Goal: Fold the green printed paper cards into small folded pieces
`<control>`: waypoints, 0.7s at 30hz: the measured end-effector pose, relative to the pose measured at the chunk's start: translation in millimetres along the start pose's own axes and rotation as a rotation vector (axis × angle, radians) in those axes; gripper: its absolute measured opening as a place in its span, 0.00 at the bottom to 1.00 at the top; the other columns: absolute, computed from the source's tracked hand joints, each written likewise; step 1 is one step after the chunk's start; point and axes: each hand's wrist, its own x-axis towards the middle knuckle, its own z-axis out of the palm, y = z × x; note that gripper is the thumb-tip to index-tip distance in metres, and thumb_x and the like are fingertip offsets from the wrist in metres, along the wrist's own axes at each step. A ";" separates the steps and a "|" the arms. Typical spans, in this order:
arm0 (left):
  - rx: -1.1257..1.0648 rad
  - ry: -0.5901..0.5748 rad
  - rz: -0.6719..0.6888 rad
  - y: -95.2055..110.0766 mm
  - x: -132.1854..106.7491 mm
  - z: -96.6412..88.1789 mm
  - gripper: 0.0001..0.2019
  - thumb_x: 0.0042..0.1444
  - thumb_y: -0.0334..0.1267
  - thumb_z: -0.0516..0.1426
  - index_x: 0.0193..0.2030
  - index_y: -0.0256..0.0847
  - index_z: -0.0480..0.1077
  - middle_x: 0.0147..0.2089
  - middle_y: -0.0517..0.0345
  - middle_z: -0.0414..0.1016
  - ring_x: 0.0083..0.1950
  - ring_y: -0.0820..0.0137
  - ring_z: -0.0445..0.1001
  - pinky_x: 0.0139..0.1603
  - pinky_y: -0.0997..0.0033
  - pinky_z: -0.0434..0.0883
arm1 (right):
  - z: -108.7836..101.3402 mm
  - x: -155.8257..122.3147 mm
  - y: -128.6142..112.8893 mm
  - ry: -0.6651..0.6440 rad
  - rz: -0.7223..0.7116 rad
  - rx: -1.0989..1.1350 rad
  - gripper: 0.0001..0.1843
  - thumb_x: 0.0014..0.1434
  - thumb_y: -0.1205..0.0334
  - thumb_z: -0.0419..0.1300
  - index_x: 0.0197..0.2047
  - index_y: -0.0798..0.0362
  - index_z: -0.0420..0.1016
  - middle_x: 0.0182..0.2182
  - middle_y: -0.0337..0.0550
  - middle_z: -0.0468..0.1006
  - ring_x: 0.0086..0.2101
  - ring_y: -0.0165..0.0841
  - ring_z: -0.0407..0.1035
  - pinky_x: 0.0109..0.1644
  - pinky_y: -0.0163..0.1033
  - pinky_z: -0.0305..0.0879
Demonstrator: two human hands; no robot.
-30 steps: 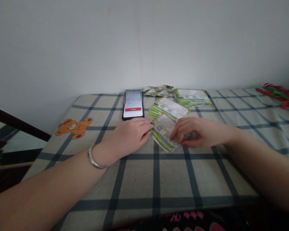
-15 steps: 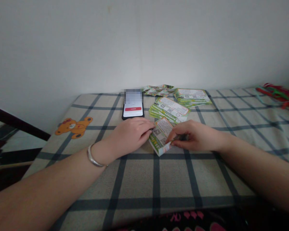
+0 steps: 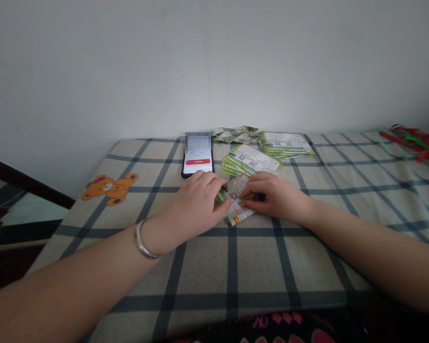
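A green and white printed leaflet (image 3: 236, 218) with square codes lies on the cloth between my hands. Its near part is folded up and over onto itself. My left hand (image 3: 198, 202), with a silver bangle at the wrist, holds the left edge between thumb and fingers. My right hand (image 3: 271, 194) pinches the folded flap on the right side, thumb and fingertips closed on the paper. Just beyond lies a fanned pile of similar leaflets (image 3: 252, 159), partly behind my right hand. A phone (image 3: 197, 166) with a lit screen sits past my left fingers.
Against the wall lie several small folded leaflets (image 3: 236, 136), beside another flat stack of leaflets (image 3: 286, 144). A bear-shaped cutout (image 3: 110, 189) is on the checked tablecloth (image 3: 207, 267) at left. Red and green tangled items (image 3: 414, 143) lie at far right.
My right hand has moved left and away from me, bringing the leaflet's near flap further over. My left hand's thumb has shifted onto the folded part.
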 end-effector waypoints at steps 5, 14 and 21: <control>0.152 -0.005 -0.113 6.6 -3.0 1.1 0.18 0.58 0.51 0.56 0.43 0.36 0.68 0.45 0.46 0.70 0.49 0.56 0.69 0.50 0.55 0.68 | 2.0 1.3 -0.7 0.036 0.030 -0.059 0.07 0.61 0.58 0.61 0.37 0.52 0.78 0.32 0.42 0.76 0.37 0.34 0.68 0.42 0.39 0.62; 0.283 -0.024 -0.096 9.9 -3.6 -4.0 0.20 0.59 0.53 0.55 0.43 0.35 0.67 0.44 0.45 0.70 0.48 0.53 0.69 0.47 0.53 0.68 | 1.9 2.9 -1.2 0.036 0.035 -0.098 0.09 0.62 0.57 0.60 0.37 0.53 0.77 0.33 0.42 0.75 0.37 0.34 0.67 0.41 0.39 0.61; 0.139 0.015 -0.141 4.7 -3.9 1.1 0.19 0.56 0.51 0.58 0.44 0.36 0.66 0.47 0.47 0.68 0.51 0.56 0.67 0.53 0.54 0.67 | 2.5 3.3 -1.5 0.047 0.019 -0.115 0.09 0.62 0.57 0.60 0.37 0.52 0.77 0.33 0.42 0.76 0.37 0.34 0.67 0.41 0.39 0.61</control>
